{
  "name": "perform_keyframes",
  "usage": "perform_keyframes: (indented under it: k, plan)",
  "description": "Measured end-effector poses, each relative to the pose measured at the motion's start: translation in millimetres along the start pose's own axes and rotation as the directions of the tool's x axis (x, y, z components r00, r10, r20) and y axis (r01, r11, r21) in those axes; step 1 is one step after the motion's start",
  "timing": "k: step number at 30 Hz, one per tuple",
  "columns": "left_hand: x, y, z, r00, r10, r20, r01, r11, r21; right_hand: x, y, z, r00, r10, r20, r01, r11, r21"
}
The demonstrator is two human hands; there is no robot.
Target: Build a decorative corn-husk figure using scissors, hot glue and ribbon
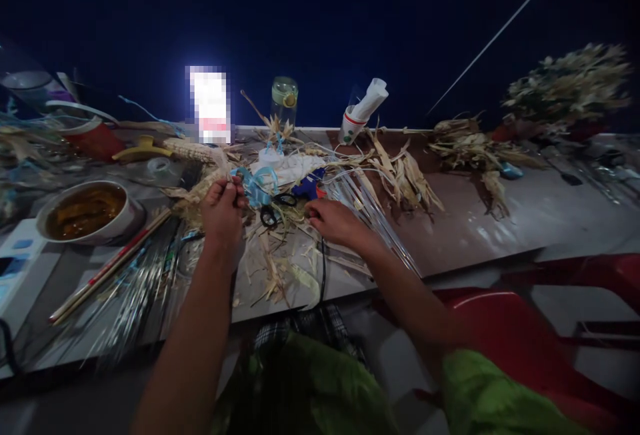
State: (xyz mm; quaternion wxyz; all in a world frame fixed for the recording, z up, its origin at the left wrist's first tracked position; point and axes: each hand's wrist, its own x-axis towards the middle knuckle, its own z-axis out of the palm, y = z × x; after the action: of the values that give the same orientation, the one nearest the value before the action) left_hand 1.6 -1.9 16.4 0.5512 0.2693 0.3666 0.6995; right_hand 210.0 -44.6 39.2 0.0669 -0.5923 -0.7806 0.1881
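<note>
Assembling a corn-husk piece: left hand (223, 205) pinched shut on a husk bundle (200, 188), light-blue ribbon (257, 185) just beside that pinch. Right hand (335, 222) flat among loose husks (280, 258), holding nothing, scissors (273, 212) near its fingertips. Probably next: binding, needing a steady pinch.

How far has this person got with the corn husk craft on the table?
Partly through, it seems. Done: a finished-looking bunch of husk flowers stands at far right. In hand: the left hand pinches a husk piece with light blue ribbon; the right hand rests on the scraps near the blue glue gun and scissors. Left: loose husks lie unused on the table.
</note>
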Motion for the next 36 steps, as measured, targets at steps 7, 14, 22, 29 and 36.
perform_keyframes:
  k: [7, 14, 22, 29, 36]
  plan:
    - [-1, -3, -0.9, 1.0, -0.014, 0.023, 0.014, 1.0, -0.002, 7, -15, 23, 0.998, 0.049, -0.046, -0.055, 0.987, -0.152]
    - [-1, -4, -3.9, 0.999, -0.001, 0.048, -0.002, 0.998, 0.068, 24, 0, 1, 0.984, 0.124, -0.126, -0.088, 0.963, 0.255]
    - [0, -6, -3.4, 0.998, -0.007, 0.07, 0.004, 0.999, 0.052, 17, 0, 7, 0.998, -0.02, -0.057, 0.021, 1.0, 0.017]
    - [2, -10, -8.5, 0.995, 0.004, 0.098, -0.016, 0.992, 0.121, 30, -19, -1, 0.981, -0.003, -0.192, -0.003, 1.0, -0.03]
    - [3, -8, -5.6, 0.996, -0.032, 0.079, 0.026, 0.996, 0.08, 75, -8, -30, 0.82, 0.129, -0.558, 0.116, 0.917, 0.383]
